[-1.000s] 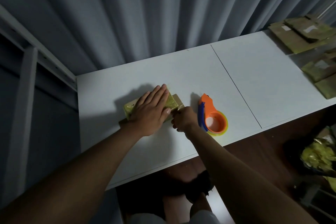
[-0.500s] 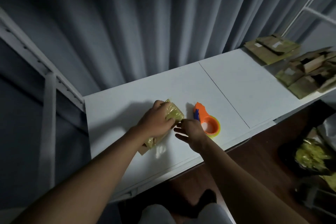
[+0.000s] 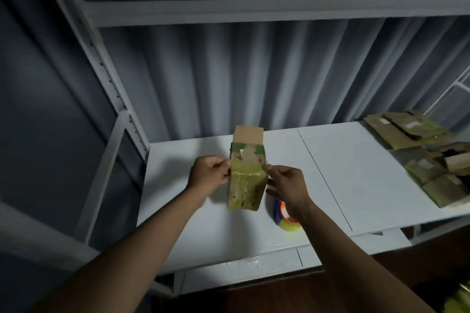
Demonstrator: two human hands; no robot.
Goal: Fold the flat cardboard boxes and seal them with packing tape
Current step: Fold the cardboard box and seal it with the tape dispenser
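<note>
Above white table [image 3: 356, 180], small cardboard box [image 3: 246, 178] held upright between both hands, top flap raised, lower part wrapped in glossy yellowish tape. Left hand [image 3: 208, 175] pinches left edge; right hand [image 3: 287, 185] pinches right edge, lower fingers loose. Tape dispenser [image 3: 286, 216] on table near front edge, mostly hidden behind right wrist. Flat boxes [image 3: 427, 157] piled far right, blurred, cut off by frame. Bare table between seam and pile.

dim, bluish | soft motion blur | wide-angle bowing at edges | corners dark
</note>
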